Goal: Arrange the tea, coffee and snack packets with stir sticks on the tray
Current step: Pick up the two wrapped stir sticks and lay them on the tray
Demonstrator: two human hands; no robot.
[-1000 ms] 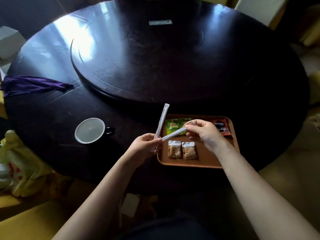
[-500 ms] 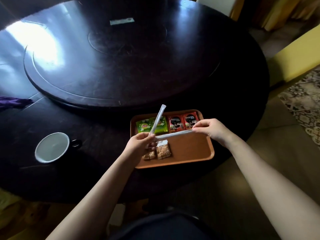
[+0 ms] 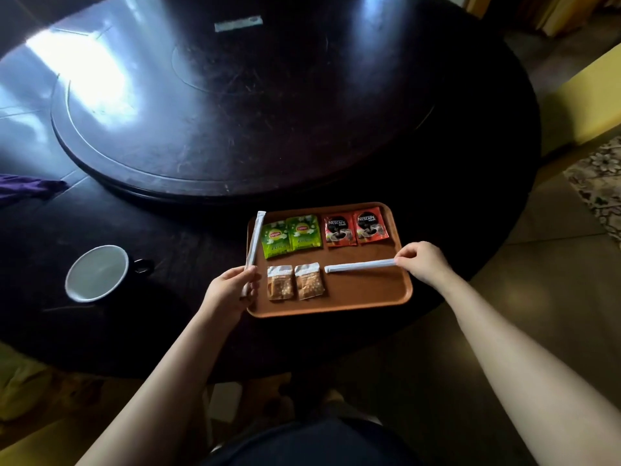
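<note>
table: dark glossy wood | tray: matt, probably plastic | coffee packets: shiny foil

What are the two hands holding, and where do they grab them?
Left hand: wrapped stir stick by its lower end. Right hand: other stir stick by its right end.

On the brown tray lie two green tea packets, two red coffee packets, two snack packets and one white stir stick lying flat.
</note>
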